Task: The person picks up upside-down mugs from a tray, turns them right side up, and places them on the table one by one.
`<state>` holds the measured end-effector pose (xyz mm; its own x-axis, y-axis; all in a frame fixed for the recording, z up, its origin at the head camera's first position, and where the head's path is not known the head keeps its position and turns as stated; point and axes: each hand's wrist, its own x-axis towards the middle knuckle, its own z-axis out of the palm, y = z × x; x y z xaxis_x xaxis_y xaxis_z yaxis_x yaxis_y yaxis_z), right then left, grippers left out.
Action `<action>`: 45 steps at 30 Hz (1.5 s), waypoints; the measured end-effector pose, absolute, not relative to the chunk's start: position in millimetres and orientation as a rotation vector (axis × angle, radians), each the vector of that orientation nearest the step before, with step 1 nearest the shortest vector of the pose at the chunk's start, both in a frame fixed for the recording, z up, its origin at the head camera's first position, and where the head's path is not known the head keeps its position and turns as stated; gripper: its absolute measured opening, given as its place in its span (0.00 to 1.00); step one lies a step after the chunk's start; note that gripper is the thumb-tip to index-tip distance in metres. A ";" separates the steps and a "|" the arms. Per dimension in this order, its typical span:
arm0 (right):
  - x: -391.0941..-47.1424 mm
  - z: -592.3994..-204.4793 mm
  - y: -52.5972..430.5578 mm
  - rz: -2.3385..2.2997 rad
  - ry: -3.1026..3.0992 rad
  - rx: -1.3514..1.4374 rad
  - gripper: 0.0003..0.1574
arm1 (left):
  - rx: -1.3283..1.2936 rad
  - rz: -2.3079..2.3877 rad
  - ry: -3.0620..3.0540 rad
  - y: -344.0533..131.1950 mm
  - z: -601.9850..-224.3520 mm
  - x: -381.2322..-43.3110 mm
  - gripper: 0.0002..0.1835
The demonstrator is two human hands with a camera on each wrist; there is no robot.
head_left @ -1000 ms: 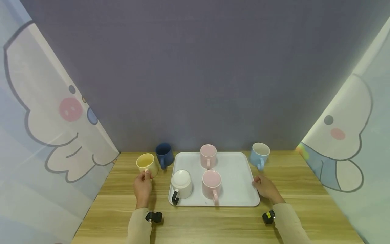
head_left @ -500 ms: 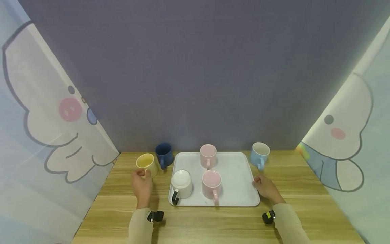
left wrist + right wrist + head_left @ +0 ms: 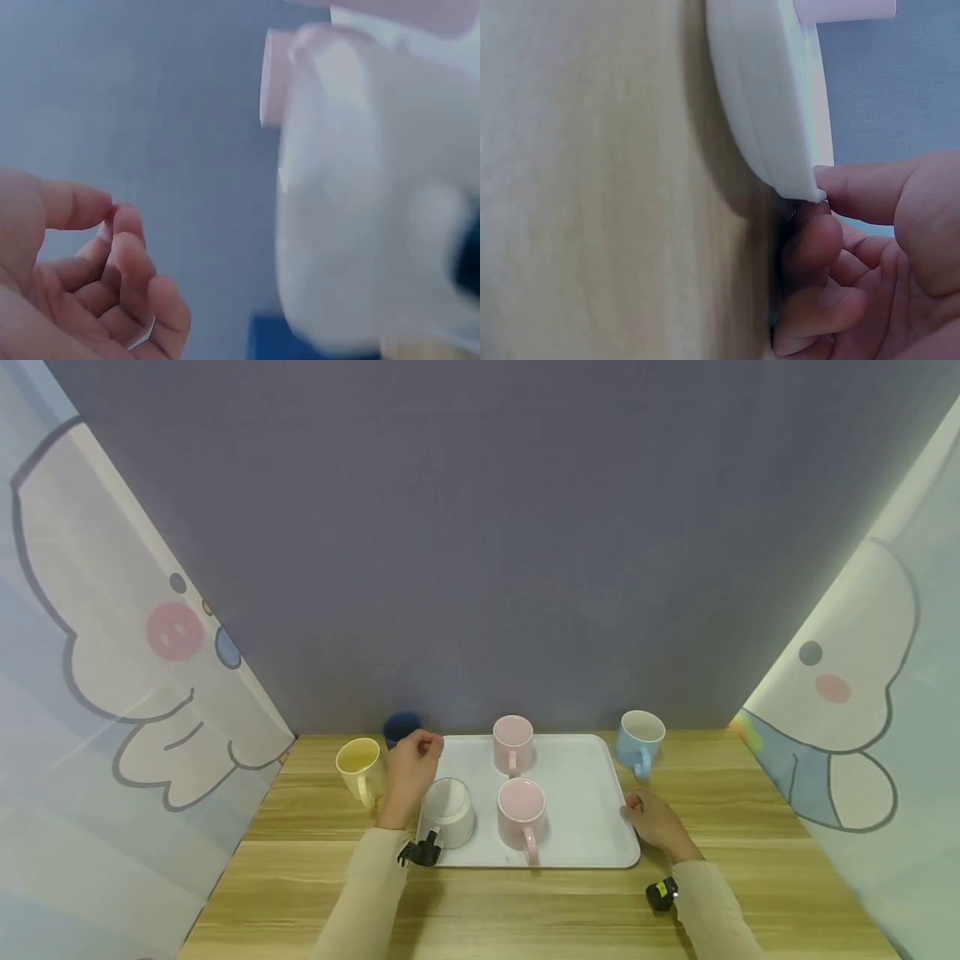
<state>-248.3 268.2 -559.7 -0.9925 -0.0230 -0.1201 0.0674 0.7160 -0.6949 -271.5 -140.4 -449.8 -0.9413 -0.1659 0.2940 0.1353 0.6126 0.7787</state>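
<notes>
My left hand (image 3: 411, 770) hangs between the yellow mug (image 3: 358, 767) and the upturned white mug (image 3: 450, 814) with a black handle. Thumb and index tips meet in the left wrist view, the other fingers are curled, and nothing is held. Behind that hand, the dark blue mug (image 3: 401, 724) is mostly hidden. With thumb above and fingers below, my right hand (image 3: 654, 820) pinches the right rim of the white tray (image 3: 588, 827), clearly seen in the right wrist view. Two upturned pink mugs, a front one (image 3: 521, 810) and a back one (image 3: 513, 743), stand on the tray.
A light blue mug (image 3: 639, 743) stands upright at the tray's back right, beyond my right hand. The wooden table (image 3: 517, 910) ends at a grey back wall (image 3: 480, 568). Cartoon-printed panels slope along both sides.
My left hand has let go of the yellow mug's handle and moved right and away from me, over the dark blue mug's front. The mugs, tray and right hand have stayed put.
</notes>
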 end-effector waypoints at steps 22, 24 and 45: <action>-246.4 -553.9 264.9 -1.113 2.801 0.063 0.12 | -0.087 -0.988 -3.005 -50.1 -466.8 -319.4 0.09; -246.5 -554.8 264.9 -1.120 2.800 0.065 0.12 | -0.066 -0.978 -3.022 -48.0 -471.6 -320.0 0.10; -246.6 -556.9 267.0 -1.127 2.799 0.061 0.13 | -0.186 -1.135 -2.991 -40.0 -493.3 -322.9 0.09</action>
<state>-246.6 267.0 -556.9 -0.9916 -0.0089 -0.1292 0.0831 0.7216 -0.6873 -322.9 -40.0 -493.3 -0.9913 0.1302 -0.0174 0.0859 0.7427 0.6641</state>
